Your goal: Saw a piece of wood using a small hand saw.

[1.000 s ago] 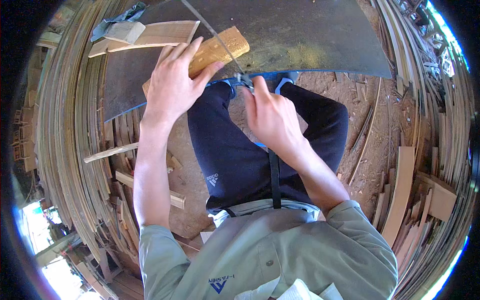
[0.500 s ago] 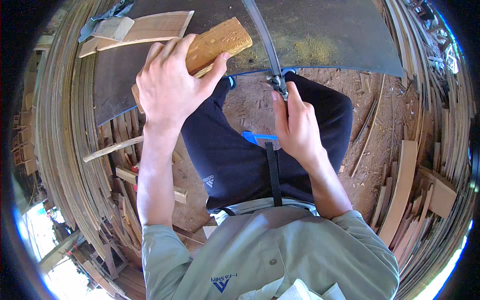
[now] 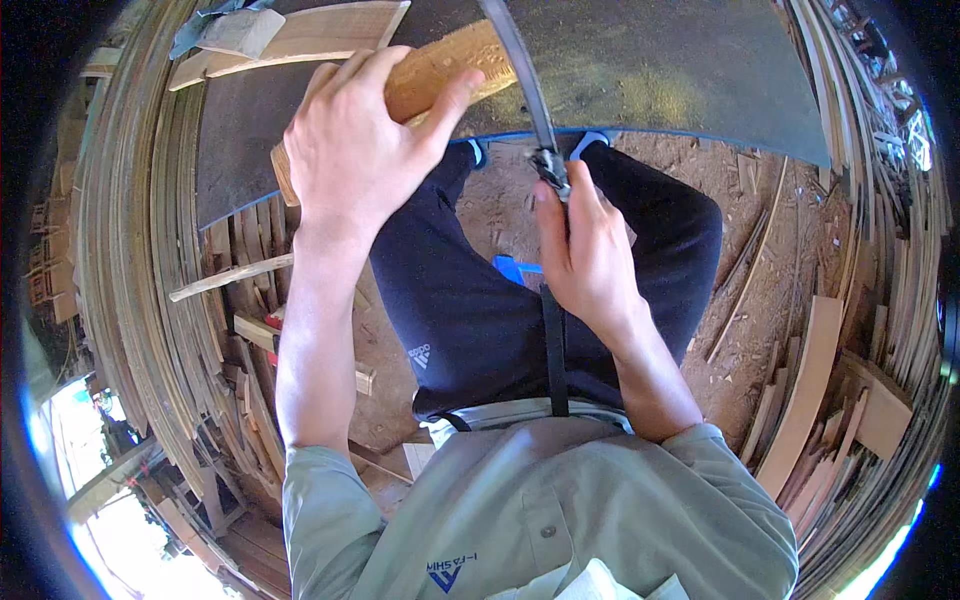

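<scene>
My left hand (image 3: 365,150) is closed over a rough yellow-brown wooden block (image 3: 447,60), pressing it on the dark board (image 3: 680,70), fingers curled over its far side and thumb along its near side. Below and right of it, my right hand (image 3: 590,250) grips the handle of a saw, whose long narrow metal blade (image 3: 522,75) rises from a dark fitting (image 3: 548,165) past the block's right end; whether it touches the wood I cannot tell. Pale cut boards (image 3: 310,35) lie behind the block, with a grey-blue crumpled piece (image 3: 200,25) at their left.
Stacked long wooden strips (image 3: 145,230) line the left side; more strips (image 3: 900,250) and loose boards (image 3: 805,400) lie at the right. My dark-trousered legs (image 3: 450,300) are under the board's edge, over a dirt floor (image 3: 750,250) scattered with offcuts. A blue object (image 3: 510,270) sits between them.
The saw blade, slanting across the block a second ago, now stands steeper at its right end, having swung right and slightly back left. My left hand and the block sit slightly higher in view.
</scene>
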Tool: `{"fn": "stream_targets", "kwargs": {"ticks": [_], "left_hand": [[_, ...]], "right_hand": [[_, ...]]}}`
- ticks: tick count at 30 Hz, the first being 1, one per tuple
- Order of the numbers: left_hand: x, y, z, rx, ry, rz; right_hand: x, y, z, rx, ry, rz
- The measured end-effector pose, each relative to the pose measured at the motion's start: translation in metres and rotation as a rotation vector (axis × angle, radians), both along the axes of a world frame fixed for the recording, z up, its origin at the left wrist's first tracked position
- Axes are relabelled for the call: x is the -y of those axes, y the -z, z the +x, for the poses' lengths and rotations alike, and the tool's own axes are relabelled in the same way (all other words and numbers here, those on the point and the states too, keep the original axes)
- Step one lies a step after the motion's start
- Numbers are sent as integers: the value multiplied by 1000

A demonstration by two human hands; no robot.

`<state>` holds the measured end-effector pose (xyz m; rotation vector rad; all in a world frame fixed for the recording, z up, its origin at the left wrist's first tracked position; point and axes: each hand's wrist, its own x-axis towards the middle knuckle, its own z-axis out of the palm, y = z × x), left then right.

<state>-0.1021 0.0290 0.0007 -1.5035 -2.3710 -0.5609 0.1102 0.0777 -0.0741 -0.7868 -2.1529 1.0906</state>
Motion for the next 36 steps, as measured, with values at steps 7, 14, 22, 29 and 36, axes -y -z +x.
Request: {"fn": "stream_targets", "kwargs": {"ticks": [7, 14, 22, 29, 36], "left_hand": [[13, -4, -7, -38, 107, -131], [12, -5, -10, 43, 177, -37], [14, -9, -13, 230, 221, 65], [14, -8, -14, 234, 232, 95], [13, -2, -18, 264, 243, 133]], "right_hand": [[-2, 5, 9, -37, -24, 55], [4, 4, -2, 55, -39, -10], [6, 0, -15, 148, -24, 92], [7, -3, -18, 190, -29, 113], [3, -6, -22, 201, -25, 103]]}}
